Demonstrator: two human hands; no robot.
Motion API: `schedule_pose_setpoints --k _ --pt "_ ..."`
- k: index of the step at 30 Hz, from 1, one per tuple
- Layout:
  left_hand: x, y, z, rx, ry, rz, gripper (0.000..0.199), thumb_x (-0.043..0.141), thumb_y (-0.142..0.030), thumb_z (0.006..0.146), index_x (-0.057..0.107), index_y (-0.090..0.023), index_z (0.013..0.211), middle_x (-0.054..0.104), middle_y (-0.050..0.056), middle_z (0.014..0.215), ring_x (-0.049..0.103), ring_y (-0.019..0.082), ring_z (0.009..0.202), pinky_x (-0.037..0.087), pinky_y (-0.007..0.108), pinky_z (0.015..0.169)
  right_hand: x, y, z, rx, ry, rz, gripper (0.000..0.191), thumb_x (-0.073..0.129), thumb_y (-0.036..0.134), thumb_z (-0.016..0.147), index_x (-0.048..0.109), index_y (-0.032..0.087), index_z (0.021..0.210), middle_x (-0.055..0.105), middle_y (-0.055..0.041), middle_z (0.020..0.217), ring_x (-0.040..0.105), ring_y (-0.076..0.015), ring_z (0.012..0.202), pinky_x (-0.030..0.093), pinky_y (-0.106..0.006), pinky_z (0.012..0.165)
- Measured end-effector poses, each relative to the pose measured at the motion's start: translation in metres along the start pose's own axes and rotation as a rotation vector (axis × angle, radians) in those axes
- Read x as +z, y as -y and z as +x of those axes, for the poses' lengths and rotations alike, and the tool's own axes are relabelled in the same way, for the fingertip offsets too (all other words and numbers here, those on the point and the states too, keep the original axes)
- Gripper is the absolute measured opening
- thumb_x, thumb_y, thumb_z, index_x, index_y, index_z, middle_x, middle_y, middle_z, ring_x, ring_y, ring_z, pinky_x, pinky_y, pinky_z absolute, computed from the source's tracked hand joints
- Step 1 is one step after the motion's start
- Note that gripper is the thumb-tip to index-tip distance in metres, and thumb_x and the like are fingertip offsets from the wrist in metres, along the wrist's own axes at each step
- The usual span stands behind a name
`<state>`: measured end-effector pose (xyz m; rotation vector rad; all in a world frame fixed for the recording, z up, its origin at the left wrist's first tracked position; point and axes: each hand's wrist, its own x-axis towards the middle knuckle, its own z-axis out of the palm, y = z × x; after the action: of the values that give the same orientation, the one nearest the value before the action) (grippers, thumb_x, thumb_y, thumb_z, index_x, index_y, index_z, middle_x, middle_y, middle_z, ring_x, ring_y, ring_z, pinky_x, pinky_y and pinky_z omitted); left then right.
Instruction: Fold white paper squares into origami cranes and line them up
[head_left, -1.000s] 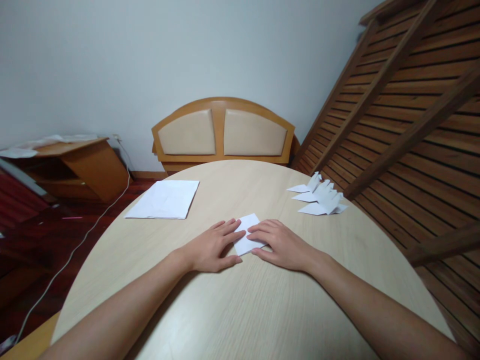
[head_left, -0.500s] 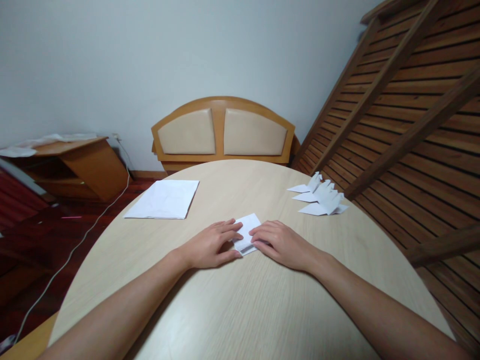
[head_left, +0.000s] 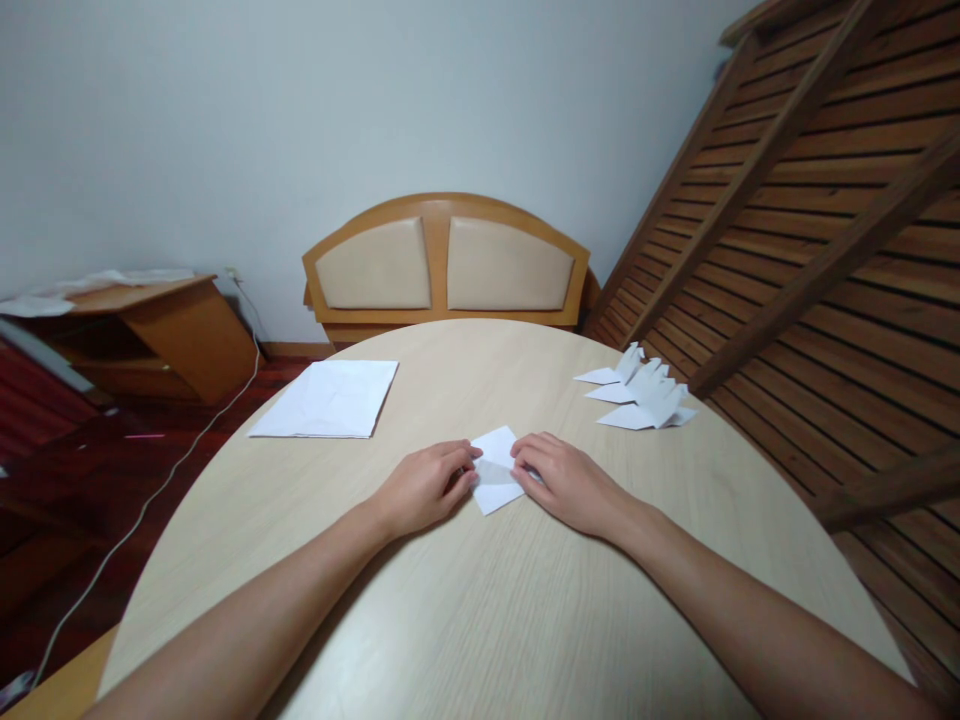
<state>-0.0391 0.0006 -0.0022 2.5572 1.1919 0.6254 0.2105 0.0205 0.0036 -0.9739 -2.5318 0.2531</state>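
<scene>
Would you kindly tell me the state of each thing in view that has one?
Left hand: fingers and thumb closed at the small paper's left side
Right hand: fingers and thumb closed at its right side
Small paper: folded, a flap apparently part-raised
Folded paper birds: finished-looking, grouped in a row
White sheets: lying flat, stacked
Cabinet: open-fronted
Cable: slack, trailing across the floor

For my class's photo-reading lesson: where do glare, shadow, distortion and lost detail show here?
Head view: soft glare on the near tabletop, shadow along the left forearm. Head view: the slatted wooden panel slants steeply, probably wide-angle distortion. Head view: fine detail on the folded paper is too faint to trace.
</scene>
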Motion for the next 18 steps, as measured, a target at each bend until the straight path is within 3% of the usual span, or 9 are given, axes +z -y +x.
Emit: schedule_pose_setpoints --k 2,4,7,11,15,18 --pt "0.002 0.0 0.0 -0.037 -0.028 0.006 0.012 0.052 -0.025 0.097 0.062 -0.021 0.103 0.07 0.007 0.121 0.068 0.023 0.108 0.055 0.038 0.095 0.002 -0.001 0.0 0.022 -0.019 -0.017 0.013 0.051 0.021 0.1 0.061 0.019 0.093 0.067 -0.0087 0.101 0.06 -0.0227 0.098 0.048 -0.038 0.089" --pt "0.004 0.001 -0.001 -0.047 -0.048 0.019 0.02 0.055 -0.025 0.096 0.059 -0.02 0.115 0.07 0.008 0.117 0.069 0.023 0.103 0.057 0.038 0.091 0.003 -0.001 0.0 0.042 -0.031 -0.029 0.01 0.053 0.021 0.099 0.06 0.019 0.092 0.066 -0.008 0.1 0.06 -0.0227 0.098 0.048 -0.038 0.088" --pt "0.004 0.002 -0.001 0.037 -0.053 0.055 0.035 0.052 -0.021 0.097 0.054 -0.021 0.132 0.064 0.01 0.132 0.064 0.023 0.117 0.054 0.039 0.099 0.006 -0.001 0.001 0.077 -0.045 -0.048 0.007 0.055 0.021 0.098 0.059 0.019 0.092 0.065 -0.007 0.098 0.06 -0.0229 0.096 0.048 -0.037 0.086" --pt "0.004 0.001 -0.001 0.149 0.01 0.125 0.03 0.047 -0.025 0.102 0.064 -0.025 0.127 0.056 0.006 0.145 0.056 0.024 0.131 0.048 0.04 0.109 0.009 -0.003 0.004 0.143 -0.08 -0.098 0.006 0.056 0.022 0.097 0.061 0.019 0.095 0.067 -0.0074 0.098 0.061 -0.0242 0.096 0.048 -0.039 0.084" --pt "0.002 -0.001 0.001 0.143 0.03 0.171 0.035 0.042 -0.03 0.104 0.062 -0.019 0.131 0.053 0.01 0.149 0.051 0.025 0.137 0.044 0.043 0.115 0.006 0.007 0.001 0.115 -0.072 -0.136 0.021 0.052 0.025 0.1 0.063 0.018 0.117 0.067 -0.0117 0.122 0.059 -0.0276 0.115 0.047 -0.046 0.095" --pt "0.002 0.0 0.003 0.168 0.048 0.163 0.039 0.039 -0.03 0.105 0.057 -0.018 0.138 0.052 0.011 0.15 0.046 0.023 0.141 0.037 0.045 0.12 0.006 0.023 -0.005 -0.003 0.058 -0.093 0.05 0.049 0.042 0.101 0.049 0.016 0.144 0.05 -0.0137 0.151 0.043 -0.0291 0.141 0.029 -0.052 0.118"
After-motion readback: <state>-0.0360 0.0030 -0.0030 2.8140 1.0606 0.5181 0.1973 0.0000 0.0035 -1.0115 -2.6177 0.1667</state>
